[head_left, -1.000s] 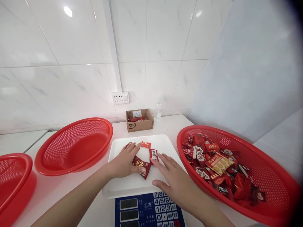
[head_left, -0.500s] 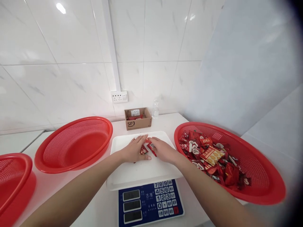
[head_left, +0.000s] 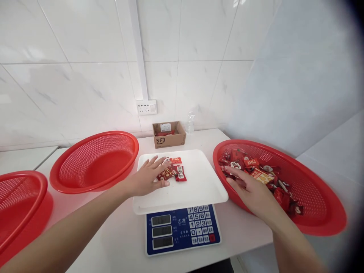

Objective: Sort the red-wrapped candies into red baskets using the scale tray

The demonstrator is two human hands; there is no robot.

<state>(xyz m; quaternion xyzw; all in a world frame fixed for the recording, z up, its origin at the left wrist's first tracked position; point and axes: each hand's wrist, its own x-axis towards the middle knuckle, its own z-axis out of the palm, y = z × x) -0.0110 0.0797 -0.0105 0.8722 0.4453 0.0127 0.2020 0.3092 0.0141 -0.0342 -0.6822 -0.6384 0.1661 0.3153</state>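
Observation:
Over the left part of a white tray [head_left: 199, 189] is my left hand [head_left: 148, 177], its fingers spread beside several red snack packets [head_left: 181, 173]. The tray rests on a blue electronic scale [head_left: 182, 231] with a keypad and three displays. My right hand [head_left: 251, 187] reaches over the near left rim of a red basket [head_left: 318, 201] full of red packets [head_left: 281, 197]. Its fingers are apart at the packets, and nothing is visibly held in it. A yellow and red packet [head_left: 261, 176] lies among them, partly behind that hand.
Two more red baskets, one in the middle left [head_left: 105, 167] and one at the left edge [head_left: 17, 212], show no contents. A small cardboard box [head_left: 170, 141] with red packets and a clear plastic bottle [head_left: 190, 123] stand by the wall.
My right hand has moved from the tray to the right basket. My left hand has shifted left, uncovering the packets on the tray. The view has tilted slightly.

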